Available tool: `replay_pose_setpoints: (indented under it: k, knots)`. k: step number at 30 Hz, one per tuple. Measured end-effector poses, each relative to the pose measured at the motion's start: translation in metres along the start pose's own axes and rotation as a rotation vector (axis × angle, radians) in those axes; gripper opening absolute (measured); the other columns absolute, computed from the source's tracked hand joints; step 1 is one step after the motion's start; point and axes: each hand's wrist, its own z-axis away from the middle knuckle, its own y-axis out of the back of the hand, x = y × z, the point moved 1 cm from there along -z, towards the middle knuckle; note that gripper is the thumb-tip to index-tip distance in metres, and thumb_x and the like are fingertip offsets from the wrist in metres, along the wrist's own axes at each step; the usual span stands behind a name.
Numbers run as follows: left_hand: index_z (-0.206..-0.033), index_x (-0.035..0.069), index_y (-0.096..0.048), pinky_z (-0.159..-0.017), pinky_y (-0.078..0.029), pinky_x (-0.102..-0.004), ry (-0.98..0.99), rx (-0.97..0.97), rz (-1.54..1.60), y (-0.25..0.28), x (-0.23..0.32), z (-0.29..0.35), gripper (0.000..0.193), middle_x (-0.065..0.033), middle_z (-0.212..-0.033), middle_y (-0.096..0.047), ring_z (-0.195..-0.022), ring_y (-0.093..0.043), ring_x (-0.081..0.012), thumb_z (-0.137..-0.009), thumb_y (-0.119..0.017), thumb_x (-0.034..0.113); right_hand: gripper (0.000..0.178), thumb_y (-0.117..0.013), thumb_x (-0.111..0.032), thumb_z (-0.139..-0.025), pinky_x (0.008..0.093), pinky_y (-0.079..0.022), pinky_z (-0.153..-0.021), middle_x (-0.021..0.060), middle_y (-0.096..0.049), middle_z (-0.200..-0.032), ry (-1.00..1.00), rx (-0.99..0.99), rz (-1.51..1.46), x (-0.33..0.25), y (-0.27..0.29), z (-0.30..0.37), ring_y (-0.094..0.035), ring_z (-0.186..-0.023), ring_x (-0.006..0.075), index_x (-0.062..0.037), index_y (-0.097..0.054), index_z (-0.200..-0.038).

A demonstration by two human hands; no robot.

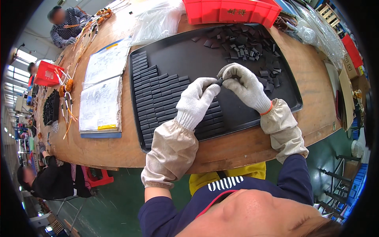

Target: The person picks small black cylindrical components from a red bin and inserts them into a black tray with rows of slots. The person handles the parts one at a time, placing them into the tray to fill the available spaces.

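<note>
Both my hands wear white knit gloves and meet above a large black tray (252, 118). Between the fingertips is a small black tube piece (219, 81), mostly covered by the gloves. My left hand (198, 98) pinches it from the left, and my right hand (245, 85) grips it from the right with curled fingers. Below and left of my hands, black tube pieces (158, 94) lie side by side in tidy rows. Loose black pieces (244, 47), some flat and some rounded, are heaped at the tray's far right.
A red bin (229, 12) stands behind the tray, beside clear plastic bags (158, 23). An open folder of drawings (102, 100) lies to the left. Further left are copper coils with wires (68, 87), a black crate (51, 107) and a red box (48, 74). Other people work around the table.
</note>
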Motion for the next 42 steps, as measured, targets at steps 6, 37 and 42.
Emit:
replay_pose_setpoints:
  k: [6, 37, 42]
  knots:
    - [-0.128, 0.000, -0.064, -0.081, -0.058, -0.0269, 0.137, -0.067, 0.161, 0.004, -0.001, -0.001, 0.036, -0.0062, -0.107, -0.072, -0.094, -0.068, -0.0106, -0.102, -0.070, 0.024, 0.013, -0.066, -0.005, -0.097, 0.0282, -0.054, -0.082, 0.0069, -0.067, -0.107, 0.040, 0.016, 0.055, -0.006, -0.005, 0.000, -0.064, -0.093, 0.0123, -0.0008, -0.067, -0.109]
    - [-0.101, 0.025, -0.078, -0.100, -0.047, -0.0465, -0.655, -0.376, -0.901, -0.027, -0.010, 0.020, 0.047, -0.0086, -0.125, -0.064, -0.120, -0.056, -0.0367, -0.071, -0.060, -0.007, 0.017, -0.065, -0.014, -0.103, 0.0275, -0.056, -0.077, 0.0078, -0.069, -0.102, 0.308, 0.286, 0.447, 0.029, 0.020, -0.016, -0.067, -0.084, 0.0142, 0.0013, -0.071, -0.107]
    - [-0.093, 0.024, -0.078, -0.101, -0.046, -0.0457, -0.675, -0.301, -0.918, -0.026, -0.014, 0.015, 0.041, -0.0074, -0.124, -0.065, -0.121, -0.056, -0.0363, -0.071, -0.061, -0.006, 0.022, -0.073, -0.025, -0.096, 0.0355, -0.058, -0.080, 0.0106, -0.072, -0.100, 0.315, 0.295, 0.397, 0.030, 0.016, -0.017, -0.071, -0.090, 0.0284, -0.0045, -0.074, -0.103]
